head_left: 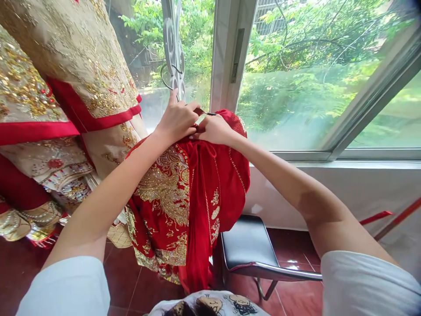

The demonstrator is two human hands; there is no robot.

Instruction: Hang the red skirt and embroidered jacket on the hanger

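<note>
A red garment (pixel 167 193) with gold embroidery hangs in front of me by the window. At its gathered top, my left hand (pixel 179 117) is closed with bent fingers on the cloth, one finger sticking upward. Close beside it, my right hand (pixel 215 129) pinches the same top edge. Between the two hands shows a small pale strip with a thin black piece (pixel 211 114), too small to name. Red ribbons (pixel 195 175) fall down the garment's front from just under my fingers. My hands partly hide the top edge.
Cream gowns (pixel 101 66) with gold beading and red trim hang at the left. Behind the garment stand a scrolled metal stand (pixel 173 48) and a sliding window (pixel 226 52). A black-seated chair (pixel 248 241) is below right, on a red tiled floor (pixel 126 281). Red poles (pixel 397 219) lean at the right.
</note>
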